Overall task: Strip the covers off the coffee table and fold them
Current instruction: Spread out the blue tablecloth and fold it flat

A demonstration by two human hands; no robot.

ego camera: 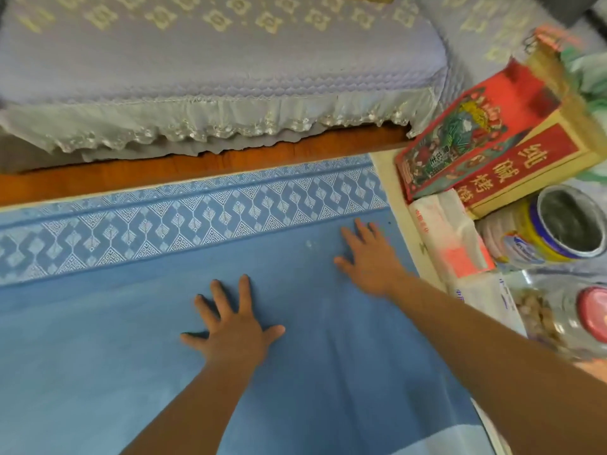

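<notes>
Blue cover [98, 339] lengthwise left-right, flat.

Even, soft indoor light; motion blur and wide-angle warping at right.

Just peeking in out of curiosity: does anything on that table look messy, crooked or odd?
Yes. The red printed box and the red-and-tan carton lie tilted against each other at the table's right edge, beside an open tin. Both hands, left and right, press flat on the blue patterned cloth, which has faint creases.
</notes>
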